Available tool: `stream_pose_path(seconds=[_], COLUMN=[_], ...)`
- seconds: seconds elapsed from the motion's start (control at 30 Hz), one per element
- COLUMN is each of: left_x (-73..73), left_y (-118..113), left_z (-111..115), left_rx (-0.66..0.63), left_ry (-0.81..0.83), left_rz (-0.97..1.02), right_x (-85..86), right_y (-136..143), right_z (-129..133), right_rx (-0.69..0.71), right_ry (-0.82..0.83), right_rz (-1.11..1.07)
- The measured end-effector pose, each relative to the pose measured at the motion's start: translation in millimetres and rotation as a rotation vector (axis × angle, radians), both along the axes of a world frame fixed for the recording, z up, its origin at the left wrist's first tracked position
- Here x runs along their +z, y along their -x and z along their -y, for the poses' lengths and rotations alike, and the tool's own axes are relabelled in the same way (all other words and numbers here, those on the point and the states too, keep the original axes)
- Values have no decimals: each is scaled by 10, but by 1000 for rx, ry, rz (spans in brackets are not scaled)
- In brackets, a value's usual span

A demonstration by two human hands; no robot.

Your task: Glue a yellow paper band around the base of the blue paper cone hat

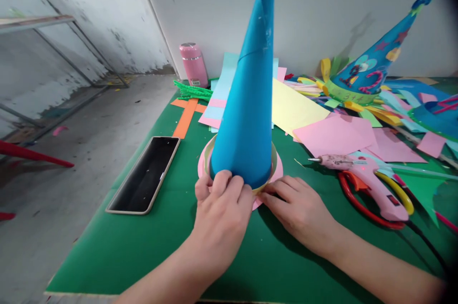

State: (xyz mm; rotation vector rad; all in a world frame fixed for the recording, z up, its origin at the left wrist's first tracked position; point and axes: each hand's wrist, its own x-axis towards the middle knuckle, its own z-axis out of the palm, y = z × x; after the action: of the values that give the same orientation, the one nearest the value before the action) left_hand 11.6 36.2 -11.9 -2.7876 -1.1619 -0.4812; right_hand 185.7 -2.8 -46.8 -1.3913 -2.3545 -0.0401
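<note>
A tall blue paper cone hat [246,118] stands upright in the middle of the table. Around its base runs a pale yellow paper band [275,158], and a pink round paper brim [201,163] lies beneath. My left hand [223,218] is closed over the near left edge of the base, its fingertips curled on the band and brim. At the near right, my right hand [300,208] pinches the edge of the band and brim between thumb and fingers. Both hands hide part of the near edge.
A phone [145,175] lies left. On the right are a pink glue gun [372,175], red-handled scissors [352,206] and pink paper [336,133]. Behind stand a pink bottle [193,65] and a decorated blue cone hat [379,58]. Green pipe cleaners [191,90] lie near the bottle.
</note>
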Motion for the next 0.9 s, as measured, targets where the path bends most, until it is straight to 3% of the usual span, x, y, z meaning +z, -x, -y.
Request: stream_pose_path(seconds=[0.9], left_x=[27], left_y=[-14], left_z=[-37], left_rx=[28], left_ry=[130], left_rz=[6], right_x=[68], right_y=[15], right_z=[5], right_rx=[-10], right_ry=[150], right_rz=[-136])
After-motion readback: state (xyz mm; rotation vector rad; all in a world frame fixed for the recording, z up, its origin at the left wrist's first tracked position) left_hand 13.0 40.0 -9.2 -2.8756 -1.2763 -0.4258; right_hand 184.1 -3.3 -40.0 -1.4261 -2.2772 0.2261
